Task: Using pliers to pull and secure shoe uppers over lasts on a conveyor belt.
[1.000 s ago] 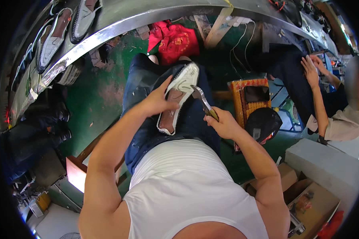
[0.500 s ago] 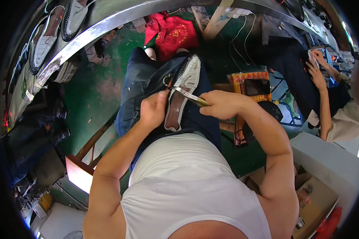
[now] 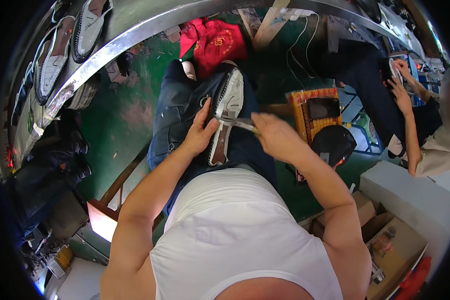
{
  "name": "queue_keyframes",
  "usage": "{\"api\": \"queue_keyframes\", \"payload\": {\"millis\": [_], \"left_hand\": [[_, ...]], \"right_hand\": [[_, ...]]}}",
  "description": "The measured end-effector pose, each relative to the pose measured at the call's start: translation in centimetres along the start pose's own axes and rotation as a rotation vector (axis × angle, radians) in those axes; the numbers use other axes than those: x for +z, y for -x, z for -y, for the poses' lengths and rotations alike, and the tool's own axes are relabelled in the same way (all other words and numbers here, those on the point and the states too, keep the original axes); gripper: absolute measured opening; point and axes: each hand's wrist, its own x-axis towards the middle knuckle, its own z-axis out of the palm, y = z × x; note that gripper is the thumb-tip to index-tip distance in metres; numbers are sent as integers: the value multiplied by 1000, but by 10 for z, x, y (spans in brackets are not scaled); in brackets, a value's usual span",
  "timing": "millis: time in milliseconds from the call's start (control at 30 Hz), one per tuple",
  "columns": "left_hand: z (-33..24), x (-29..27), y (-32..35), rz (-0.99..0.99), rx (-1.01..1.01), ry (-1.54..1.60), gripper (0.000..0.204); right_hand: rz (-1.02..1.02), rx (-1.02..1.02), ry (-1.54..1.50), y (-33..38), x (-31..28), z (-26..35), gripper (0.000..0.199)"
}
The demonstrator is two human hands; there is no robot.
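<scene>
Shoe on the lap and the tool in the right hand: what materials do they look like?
Shoe: white upper, probably leather or synthetic, matte with dark stitch-like marks along its edge; the inside looks brown. Tool: looks like metal, a thin grey shaft with a bright glint, held in the right hand against the shoe. Left hand steadies the shoe.

I am in a shoe-making workshop. Unfinished shoes point(image 3: 60, 55) lie in a row on the curved metal conveyor point(image 3: 135, 37) in front of me, another worker point(image 3: 430, 135) sits at my right handling a shoe, and cardboard boxes point(image 3: 385, 240) stand on the green floor point(image 3: 120, 110).
</scene>
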Motion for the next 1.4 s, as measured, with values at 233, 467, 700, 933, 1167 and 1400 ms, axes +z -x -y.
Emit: {"api": "queue_keyframes", "payload": {"millis": [233, 467, 700, 933, 1167, 1400], "left_hand": [[-17, 13, 5, -116, -81, -99, 62], [-23, 3, 0, -170, 287, -387, 59], [-43, 2, 0, -41, 201, -636, 52], [-62, 12, 7, 29, 10, -716, 53], [-25, 24, 14, -255, 29, -395, 80], [-34, -8, 52, 251, -270, 223, 88]], "right_hand": [[404, 487, -742, -14, 6, -6, 27], [-33, 293, -690, -10, 67, 5, 20], [314, 497, -1105, 0, -2, -7, 28], [75, 282, -456, -52, -6, -10, 38], [-123, -120, -132, -33, 17, 3, 35], [126, 175, 5, -16, 3, 10, 40]]}}
